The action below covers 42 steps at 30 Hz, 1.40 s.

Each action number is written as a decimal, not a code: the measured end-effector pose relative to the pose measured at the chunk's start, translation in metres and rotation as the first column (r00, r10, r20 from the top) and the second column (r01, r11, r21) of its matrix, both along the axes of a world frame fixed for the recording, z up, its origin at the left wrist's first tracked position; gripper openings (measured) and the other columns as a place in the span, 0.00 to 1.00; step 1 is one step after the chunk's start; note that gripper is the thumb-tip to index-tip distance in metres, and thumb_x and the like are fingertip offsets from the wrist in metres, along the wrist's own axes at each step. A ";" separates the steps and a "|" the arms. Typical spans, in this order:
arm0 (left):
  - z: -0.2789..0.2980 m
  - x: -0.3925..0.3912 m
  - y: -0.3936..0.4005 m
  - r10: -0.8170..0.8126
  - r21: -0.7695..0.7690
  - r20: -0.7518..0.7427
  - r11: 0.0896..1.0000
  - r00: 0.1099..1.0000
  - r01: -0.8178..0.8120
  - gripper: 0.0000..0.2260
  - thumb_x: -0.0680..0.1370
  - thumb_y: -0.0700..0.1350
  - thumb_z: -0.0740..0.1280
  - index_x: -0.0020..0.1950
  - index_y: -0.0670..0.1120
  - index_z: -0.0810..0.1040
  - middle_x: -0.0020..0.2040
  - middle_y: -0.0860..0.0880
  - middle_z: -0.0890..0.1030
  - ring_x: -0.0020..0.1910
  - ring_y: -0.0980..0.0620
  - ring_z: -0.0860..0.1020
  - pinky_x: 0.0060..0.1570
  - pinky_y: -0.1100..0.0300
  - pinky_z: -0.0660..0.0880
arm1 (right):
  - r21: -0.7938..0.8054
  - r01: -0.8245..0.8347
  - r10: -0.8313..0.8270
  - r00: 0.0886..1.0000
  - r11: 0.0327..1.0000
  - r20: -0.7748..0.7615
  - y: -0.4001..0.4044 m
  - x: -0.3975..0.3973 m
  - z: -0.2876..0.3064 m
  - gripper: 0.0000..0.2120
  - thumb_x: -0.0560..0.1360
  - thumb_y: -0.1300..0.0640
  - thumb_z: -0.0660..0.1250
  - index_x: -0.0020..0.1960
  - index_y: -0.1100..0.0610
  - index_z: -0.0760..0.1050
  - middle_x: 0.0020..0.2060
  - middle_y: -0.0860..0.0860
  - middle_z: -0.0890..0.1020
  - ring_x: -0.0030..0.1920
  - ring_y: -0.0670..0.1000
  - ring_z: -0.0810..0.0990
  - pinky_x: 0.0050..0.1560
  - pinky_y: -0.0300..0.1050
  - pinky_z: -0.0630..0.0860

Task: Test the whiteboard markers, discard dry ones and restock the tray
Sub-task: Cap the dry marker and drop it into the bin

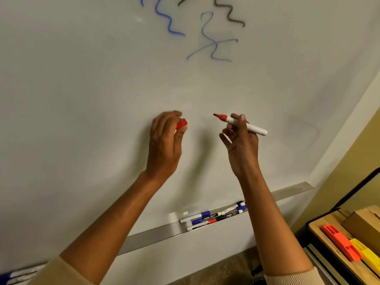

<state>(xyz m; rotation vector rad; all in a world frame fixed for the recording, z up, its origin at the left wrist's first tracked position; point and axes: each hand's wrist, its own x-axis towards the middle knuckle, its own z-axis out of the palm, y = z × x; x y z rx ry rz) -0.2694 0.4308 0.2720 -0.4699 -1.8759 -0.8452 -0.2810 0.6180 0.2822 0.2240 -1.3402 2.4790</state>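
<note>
2 hands are raised in front of the board [82, 99], each with half of the same marker. The right hand [242, 145] grips the red marker [240, 124] around the middle of its white barrel, thumb and forefinger pinching it while the other fingers fan loose; its bare tip points left and slightly up, just short of the board, which suits a pen about to be tried. The left hand [166, 140] is closed around the red cap [182, 124], holding it pinched at the fingertips, probably so it can go straight back on once the test stroke is made.

Above, far up the board, sit several squiggles [205, 33]: 2 strong blue and brown ones and a fainter blue one, which reads as a weak pen. No red mark is visible, so I judge this marker is not yet tested.

Below the hands, near the board's lower edge, the metal tray [148, 237] carries a cluster of markers [213, 217], blue, black and red-banded, lying lengthwise. They lie toward the right of the tray, close under the right forearm. At the near left corner some more pens [14, 276] show, blurred. At the far right a cart [333, 249] holds an orange and a yellow block, purpose unclear.
</note>
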 end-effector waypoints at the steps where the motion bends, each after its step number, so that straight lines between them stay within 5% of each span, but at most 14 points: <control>1: 0.008 -0.002 -0.007 0.026 -0.024 -0.040 0.999 0.999 -0.027 0.12 0.83 0.44 0.59 0.53 0.37 0.78 0.60 0.42 0.78 0.61 0.43 0.74 0.63 0.53 0.69 | 0.010 -0.022 0.023 1.000 1.000 -0.022 -0.007 0.002 0.008 0.10 0.82 0.51 0.63 0.55 0.55 0.80 0.39 0.51 0.80 0.43 0.50 0.79 0.54 0.49 0.76; 7: 0.052 -0.010 -0.042 0.145 -0.102 -0.182 0.981 0.972 -0.165 0.13 0.84 0.46 0.59 0.52 0.39 0.78 0.70 0.41 0.72 0.73 0.41 0.65 0.70 0.42 0.65 | 0.123 -0.075 0.092 0.986 0.990 -0.137 -0.044 0.006 0.045 0.09 0.80 0.55 0.66 0.58 0.53 0.81 0.45 0.53 0.84 0.51 0.52 0.82 0.64 0.58 0.75; 16: 0.096 -0.030 -0.080 0.382 -0.100 -0.335 0.895 0.861 -0.435 0.11 0.83 0.49 0.61 0.56 0.44 0.80 0.74 0.41 0.67 0.76 0.39 0.60 0.73 0.33 0.48 | 0.308 0.130 0.004 0.917 0.942 -0.400 -0.089 0.003 0.076 0.16 0.83 0.51 0.60 0.62 0.56 0.81 0.51 0.49 0.87 0.59 0.54 0.83 0.68 0.60 0.73; 21: 0.092 -0.052 -0.083 0.505 -0.116 -0.459 0.781 0.731 -0.613 0.10 0.81 0.50 0.66 0.59 0.49 0.82 0.72 0.43 0.72 0.73 0.38 0.66 0.71 0.34 0.57 | 0.337 0.290 -0.055 0.824 0.896 -0.565 -0.111 -0.008 0.091 0.14 0.82 0.60 0.63 0.64 0.62 0.79 0.56 0.56 0.85 0.59 0.47 0.82 0.59 0.35 0.75; 31: 0.088 -0.059 -0.086 0.522 -0.099 -0.506 0.756 0.687 -0.648 0.12 0.81 0.49 0.67 0.62 0.49 0.81 0.69 0.41 0.74 0.71 0.36 0.69 0.71 0.38 0.61 | 0.251 0.674 -0.248 0.553 0.695 -0.796 -0.130 -0.039 0.097 0.13 0.78 0.63 0.68 0.62 0.64 0.80 0.53 0.54 0.85 0.51 0.50 0.83 0.52 0.50 0.80; 42: 0.089 -0.058 -0.084 0.523 -0.109 -0.510 0.748 0.683 -0.654 0.13 0.80 0.50 0.67 0.63 0.49 0.81 0.70 0.41 0.74 0.71 0.35 0.68 0.71 0.37 0.62 | 0.261 0.668 -0.319 0.615 0.697 -0.721 -0.112 -0.038 0.072 0.12 0.77 0.64 0.69 0.60 0.62 0.82 0.50 0.52 0.86 0.50 0.48 0.83 0.52 0.44 0.79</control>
